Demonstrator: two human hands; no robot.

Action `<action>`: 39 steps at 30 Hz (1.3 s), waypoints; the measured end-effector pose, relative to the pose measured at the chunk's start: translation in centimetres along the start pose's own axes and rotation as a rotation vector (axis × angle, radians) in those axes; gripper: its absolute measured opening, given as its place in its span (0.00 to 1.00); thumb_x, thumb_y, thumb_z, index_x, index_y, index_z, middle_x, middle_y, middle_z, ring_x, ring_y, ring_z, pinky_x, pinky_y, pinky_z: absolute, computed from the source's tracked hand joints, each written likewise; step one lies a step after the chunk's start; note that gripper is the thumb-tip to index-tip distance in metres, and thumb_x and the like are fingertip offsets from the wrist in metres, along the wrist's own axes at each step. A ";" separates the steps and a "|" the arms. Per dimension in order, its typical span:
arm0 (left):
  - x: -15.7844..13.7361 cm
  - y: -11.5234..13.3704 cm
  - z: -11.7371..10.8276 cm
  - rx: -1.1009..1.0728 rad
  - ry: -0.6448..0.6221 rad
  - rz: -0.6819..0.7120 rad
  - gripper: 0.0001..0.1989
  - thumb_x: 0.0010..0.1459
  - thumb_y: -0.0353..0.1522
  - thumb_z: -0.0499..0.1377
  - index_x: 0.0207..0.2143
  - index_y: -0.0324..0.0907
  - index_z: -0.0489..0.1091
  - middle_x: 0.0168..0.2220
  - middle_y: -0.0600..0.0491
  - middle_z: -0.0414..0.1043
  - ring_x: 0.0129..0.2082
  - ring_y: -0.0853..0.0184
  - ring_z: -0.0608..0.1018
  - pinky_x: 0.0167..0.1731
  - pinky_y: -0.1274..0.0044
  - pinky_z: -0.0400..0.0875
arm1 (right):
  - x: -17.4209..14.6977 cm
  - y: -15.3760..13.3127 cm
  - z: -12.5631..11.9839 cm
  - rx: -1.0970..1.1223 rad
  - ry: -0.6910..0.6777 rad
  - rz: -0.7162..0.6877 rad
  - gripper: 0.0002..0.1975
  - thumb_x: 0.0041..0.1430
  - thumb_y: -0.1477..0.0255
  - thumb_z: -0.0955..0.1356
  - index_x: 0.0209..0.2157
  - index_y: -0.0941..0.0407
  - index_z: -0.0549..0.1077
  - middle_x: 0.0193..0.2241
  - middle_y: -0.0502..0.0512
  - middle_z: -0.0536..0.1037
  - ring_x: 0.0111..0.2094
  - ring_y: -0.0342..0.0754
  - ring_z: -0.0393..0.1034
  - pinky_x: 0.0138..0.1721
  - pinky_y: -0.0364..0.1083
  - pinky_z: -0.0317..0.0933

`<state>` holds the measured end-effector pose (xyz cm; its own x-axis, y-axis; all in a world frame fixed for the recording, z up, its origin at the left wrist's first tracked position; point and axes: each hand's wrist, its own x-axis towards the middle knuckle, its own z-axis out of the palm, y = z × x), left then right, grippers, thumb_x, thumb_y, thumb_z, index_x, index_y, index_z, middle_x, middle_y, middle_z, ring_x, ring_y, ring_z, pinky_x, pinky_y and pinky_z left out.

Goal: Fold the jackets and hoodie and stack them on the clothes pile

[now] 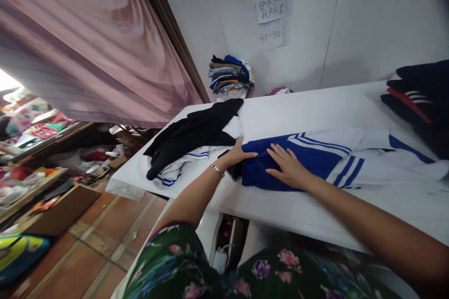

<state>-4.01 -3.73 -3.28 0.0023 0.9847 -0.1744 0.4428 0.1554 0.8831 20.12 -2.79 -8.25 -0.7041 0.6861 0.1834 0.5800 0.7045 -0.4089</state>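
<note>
Head view: blue-and-white garment lengthwise left-to-right, blue end leftward; right hand, fingers apart; left hand, grip unclear.

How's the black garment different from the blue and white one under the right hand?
The black garment looks plain, while the blue-and-white garment has stripes. The black garment lies bunched up; the blue-and-white garment is spread flatter under the right hand. Both are on the white table.
</note>
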 end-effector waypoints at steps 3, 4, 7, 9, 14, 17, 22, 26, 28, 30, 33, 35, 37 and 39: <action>0.0 -0.8 -0.2 0.065 0.014 0.027 0.62 0.36 0.41 0.74 0.68 0.41 0.43 0.61 0.40 0.61 0.59 0.51 0.66 0.61 0.63 0.56 | 0.1 0.0 1.9 -0.056 -0.105 -0.016 0.33 0.63 0.53 0.59 0.64 0.57 0.59 0.65 0.64 0.54 0.67 0.59 0.43 0.64 0.63 0.39; 0.1 -1.1 -0.1 0.069 0.030 0.038 0.62 0.35 0.39 0.74 0.68 0.42 0.43 0.60 0.40 0.62 0.59 0.51 0.66 0.61 0.62 0.55 | 0.1 0.1 2.3 -0.072 -0.111 -0.023 0.33 0.63 0.54 0.59 0.63 0.57 0.60 0.65 0.64 0.55 0.66 0.60 0.44 0.64 0.63 0.38; 0.3 -2.1 0.6 -0.053 0.076 0.093 0.60 0.37 0.36 0.73 0.68 0.42 0.42 0.59 0.41 0.63 0.57 0.53 0.68 0.60 0.62 0.57 | -0.2 0.4 2.9 -0.081 -0.070 -0.028 0.32 0.63 0.53 0.58 0.63 0.56 0.61 0.65 0.63 0.56 0.66 0.59 0.45 0.64 0.63 0.39; 0.3 -2.3 1.4 -0.210 0.098 0.098 0.58 0.40 0.36 0.72 0.67 0.43 0.41 0.57 0.42 0.66 0.53 0.55 0.72 0.57 0.63 0.61 | -0.3 0.4 2.9 -0.074 -0.047 -0.030 0.32 0.63 0.53 0.58 0.63 0.56 0.60 0.65 0.62 0.56 0.66 0.58 0.45 0.64 0.63 0.40; -0.7 -1.5 2.3 -0.459 0.105 -0.093 0.54 0.47 0.40 0.69 0.68 0.45 0.39 0.55 0.42 0.68 0.52 0.56 0.73 0.54 0.63 0.65 | -0.3 0.4 2.9 -0.045 -0.029 -0.019 0.35 0.63 0.54 0.59 0.66 0.56 0.51 0.65 0.61 0.57 0.66 0.57 0.46 0.63 0.63 0.40; -1.7 -0.7 2.4 -0.442 0.056 -0.097 0.58 0.44 0.40 0.71 0.68 0.47 0.37 0.60 0.41 0.62 0.58 0.54 0.69 0.57 0.63 0.61 | -0.3 0.4 3.0 -0.030 -0.012 -0.023 0.35 0.63 0.56 0.59 0.67 0.55 0.48 0.65 0.60 0.57 0.66 0.57 0.46 0.63 0.63 0.40; -2.8 -0.7 3.7 -0.142 0.136 0.061 0.64 0.38 0.38 0.74 0.68 0.41 0.37 0.66 0.40 0.51 0.64 0.54 0.58 0.63 0.64 0.50 | -0.2 0.2 2.9 -0.043 -0.035 -0.004 0.34 0.63 0.56 0.60 0.66 0.55 0.51 0.64 0.60 0.57 0.66 0.57 0.46 0.63 0.63 0.40; -3.0 -1.2 5.0 0.023 0.239 0.122 0.60 0.41 0.36 0.72 0.68 0.38 0.37 0.67 0.39 0.47 0.65 0.55 0.56 0.63 0.66 0.50 | -0.1 0.0 2.7 -0.050 -0.050 -0.002 0.33 0.63 0.57 0.60 0.66 0.55 0.53 0.64 0.60 0.58 0.66 0.58 0.46 0.63 0.63 0.40; -2.8 -1.4 5.5 0.034 0.290 0.121 0.57 0.43 0.32 0.70 0.68 0.40 0.39 0.66 0.41 0.50 0.64 0.57 0.59 0.62 0.67 0.53 | -0.1 -0.1 2.6 -0.054 -0.052 0.000 0.32 0.64 0.58 0.60 0.65 0.55 0.54 0.64 0.61 0.58 0.66 0.58 0.46 0.63 0.63 0.41; -2.5 -1.5 5.9 0.023 0.321 0.115 0.52 0.46 0.29 0.67 0.68 0.42 0.41 0.64 0.43 0.56 0.61 0.58 0.64 0.61 0.67 0.57 | 0.0 -0.3 2.5 -0.059 -0.057 0.005 0.30 0.65 0.60 0.59 0.65 0.55 0.55 0.64 0.62 0.58 0.66 0.59 0.46 0.63 0.63 0.41; -2.1 -1.4 6.0 0.013 0.351 0.106 0.47 0.49 0.25 0.63 0.67 0.43 0.44 0.61 0.45 0.62 0.58 0.60 0.69 0.59 0.69 0.61 | 0.0 -0.6 1.9 -0.050 -0.080 0.012 0.28 0.66 0.62 0.58 0.64 0.54 0.57 0.64 0.63 0.58 0.66 0.59 0.47 0.63 0.63 0.41; -1.9 -1.1 5.6 -0.003 0.361 0.104 0.44 0.50 0.24 0.62 0.67 0.43 0.46 0.60 0.46 0.64 0.57 0.61 0.70 0.58 0.69 0.61 | 0.0 -0.8 1.1 -0.027 -0.091 0.016 0.27 0.66 0.62 0.58 0.64 0.54 0.58 0.65 0.63 0.55 0.66 0.58 0.46 0.63 0.63 0.42; -1.9 -0.8 4.8 -0.022 0.376 0.107 0.44 0.49 0.23 0.62 0.66 0.45 0.48 0.60 0.48 0.64 0.57 0.61 0.70 0.58 0.69 0.61 | -0.3 -0.8 -0.1 -0.015 -0.070 0.021 0.28 0.66 0.61 0.58 0.65 0.53 0.57 0.66 0.62 0.52 0.67 0.58 0.44 0.63 0.63 0.42; -2.0 -0.4 3.7 -0.027 0.403 0.107 0.44 0.49 0.24 0.62 0.66 0.47 0.49 0.60 0.50 0.64 0.57 0.60 0.70 0.59 0.69 0.61 | -0.7 -0.3 -1.4 -0.029 -0.005 0.027 0.29 0.66 0.58 0.58 0.65 0.53 0.56 0.67 0.62 0.50 0.67 0.58 0.41 0.63 0.63 0.40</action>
<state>-0.86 -6.06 -4.89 -0.3061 0.9468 0.0988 0.4354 0.0469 0.8990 21.03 -3.29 -6.97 -0.6897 0.7043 0.1682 0.6107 0.6905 -0.3876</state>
